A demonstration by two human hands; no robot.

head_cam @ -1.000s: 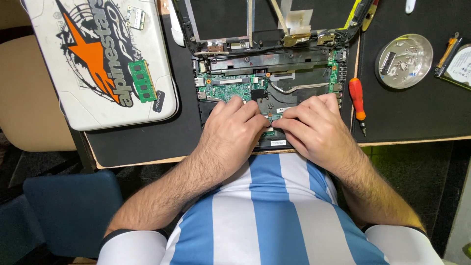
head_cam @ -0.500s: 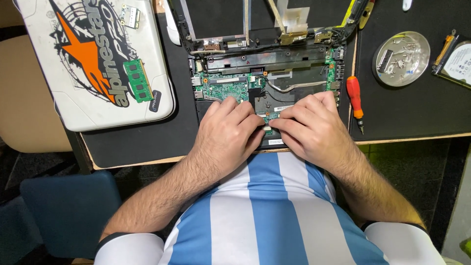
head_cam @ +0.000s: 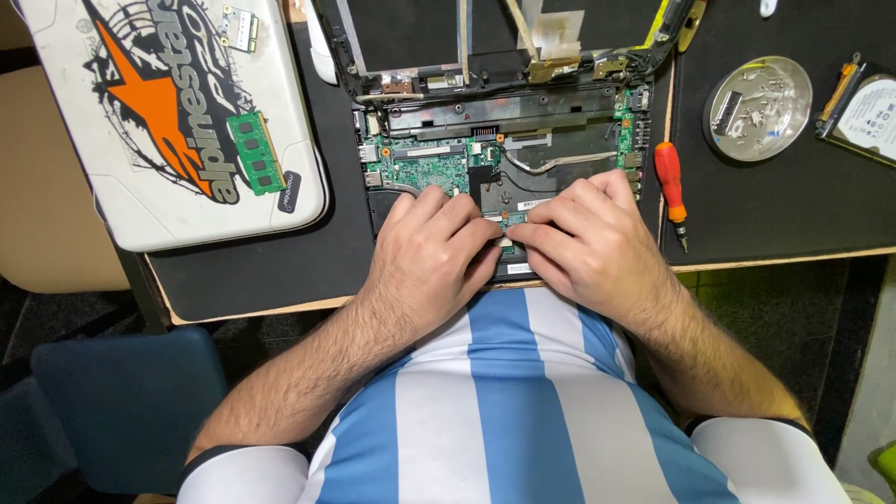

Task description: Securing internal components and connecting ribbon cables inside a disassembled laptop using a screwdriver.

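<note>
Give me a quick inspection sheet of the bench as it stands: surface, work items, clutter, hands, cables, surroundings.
Surface: black mat over a wooden bench edge.
Job's things: opened laptop, green circuit board exposed, both hands on its near edge.
Clutter: red-handled screwdriver right of the laptop; round metal dish holding small parts; hard drive at far right; white lid with an orange star at left, a green memory module lying on it.
Hands: left hand and right hand pressed together, fingertips meeting over a small part; grip hidden.
Cables: thin wires run across the laptop's upper half.
Surroundings: blue chair seat at lower left.
</note>
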